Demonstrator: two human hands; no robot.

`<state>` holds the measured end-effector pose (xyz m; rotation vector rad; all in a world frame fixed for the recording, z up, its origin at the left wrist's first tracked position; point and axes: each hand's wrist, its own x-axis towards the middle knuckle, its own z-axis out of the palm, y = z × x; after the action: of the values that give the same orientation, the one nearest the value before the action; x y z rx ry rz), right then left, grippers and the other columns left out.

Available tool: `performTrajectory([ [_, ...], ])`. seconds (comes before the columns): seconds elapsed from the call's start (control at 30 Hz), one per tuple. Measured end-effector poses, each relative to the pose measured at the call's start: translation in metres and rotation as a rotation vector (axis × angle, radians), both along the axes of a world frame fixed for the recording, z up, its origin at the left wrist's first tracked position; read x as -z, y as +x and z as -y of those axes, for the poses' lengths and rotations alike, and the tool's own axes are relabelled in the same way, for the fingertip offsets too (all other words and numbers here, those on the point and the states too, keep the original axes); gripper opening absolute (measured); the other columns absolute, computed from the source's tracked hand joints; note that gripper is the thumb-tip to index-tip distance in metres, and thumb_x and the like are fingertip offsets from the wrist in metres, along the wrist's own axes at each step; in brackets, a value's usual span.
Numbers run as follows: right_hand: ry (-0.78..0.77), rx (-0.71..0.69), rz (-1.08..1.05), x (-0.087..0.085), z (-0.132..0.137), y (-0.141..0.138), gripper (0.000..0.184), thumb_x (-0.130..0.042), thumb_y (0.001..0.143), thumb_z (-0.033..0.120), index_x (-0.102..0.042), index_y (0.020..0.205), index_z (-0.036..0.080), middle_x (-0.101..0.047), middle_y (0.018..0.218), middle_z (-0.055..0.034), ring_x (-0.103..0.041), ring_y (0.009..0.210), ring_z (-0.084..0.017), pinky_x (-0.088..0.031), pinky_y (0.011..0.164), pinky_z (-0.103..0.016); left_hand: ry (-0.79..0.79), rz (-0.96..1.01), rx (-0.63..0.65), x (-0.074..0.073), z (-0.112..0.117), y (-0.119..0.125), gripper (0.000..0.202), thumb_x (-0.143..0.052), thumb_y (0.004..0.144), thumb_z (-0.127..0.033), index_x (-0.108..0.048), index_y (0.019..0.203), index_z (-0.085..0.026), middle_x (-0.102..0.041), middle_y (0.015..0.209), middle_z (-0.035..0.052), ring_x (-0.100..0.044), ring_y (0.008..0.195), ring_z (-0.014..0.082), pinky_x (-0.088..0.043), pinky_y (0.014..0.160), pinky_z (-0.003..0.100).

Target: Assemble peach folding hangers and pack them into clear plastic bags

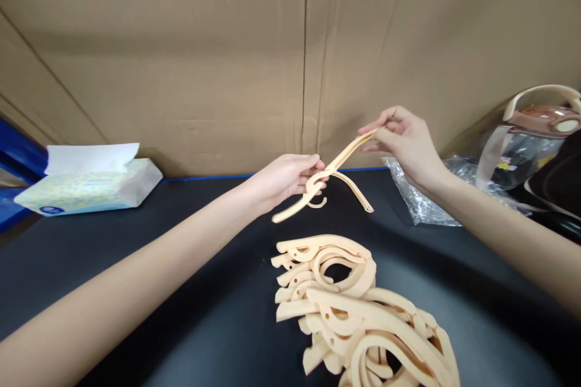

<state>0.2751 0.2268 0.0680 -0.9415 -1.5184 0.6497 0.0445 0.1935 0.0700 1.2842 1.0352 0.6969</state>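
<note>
A cream plastic folding hanger (347, 152) is held up between my two hands, partly unfolded, above the far side of the table. My left hand (295, 175) grips it near its middle joint, by the hook. With thumb and fingers, my right hand (402, 139) pinches the end of the arm that points up and right. Another arm of the hanger hangs down to the right, free of both hands. Below, nearer to me, lies a pile of folded cream hangers (349, 308), overlapping one another.
At the left stands a tissue pack (91, 184) with a tissue sticking out. Crumpled clear plastic wrap (422, 193) and a clear bottle with a brown lid (540, 127) are at the right. A cardboard wall (204, 60) rises behind the black table (195, 314).
</note>
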Motion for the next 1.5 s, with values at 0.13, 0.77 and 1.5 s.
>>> performTrajectory([
  [0.13, 0.022, -0.021, 0.159, 0.004, 0.017, -0.003, 0.010, -0.079, 0.077, 0.024, -0.069, 0.080, 0.022, -0.074, 0.079, -0.0036, -0.074, 0.071, -0.021, -0.064, 0.064, -0.036, -0.083, 0.043, -0.043, 0.003, 0.001, -0.007, 0.035, -0.066, 0.102, -0.040, -0.064, 0.128, -0.016, -0.068, 0.124, 0.0098, -0.070, 0.103, 0.0234, -0.061, 0.087, 0.043],
  [0.77, 0.234, 0.161, 1.268, 0.002, 0.055, -0.044, 0.023, -0.052, 0.091, 0.003, -0.072, 0.097, 0.012, -0.079, 0.087, -0.0146, -0.070, 0.070, -0.026, -0.026, 0.055, -0.033, -0.033, -0.182, -0.098, -0.010, 0.021, 0.006, 0.035, -0.066, 0.102, -0.039, -0.064, 0.129, -0.017, -0.067, 0.127, 0.0102, -0.070, 0.105, 0.0243, -0.061, 0.089, 0.045],
  [1.5, 0.315, 0.130, 0.960, 0.030, 0.028, 0.039, 0.021, -0.050, 0.100, 0.032, -0.069, 0.103, 0.023, -0.080, 0.114, -0.0109, -0.075, 0.104, -0.029, -0.058, 0.084, -0.042, 0.461, -0.827, -0.251, 0.035, -0.021, -0.080, 0.034, -0.067, 0.101, -0.036, -0.064, 0.130, -0.019, -0.064, 0.135, 0.0108, -0.067, 0.115, 0.0272, -0.058, 0.097, 0.049],
])
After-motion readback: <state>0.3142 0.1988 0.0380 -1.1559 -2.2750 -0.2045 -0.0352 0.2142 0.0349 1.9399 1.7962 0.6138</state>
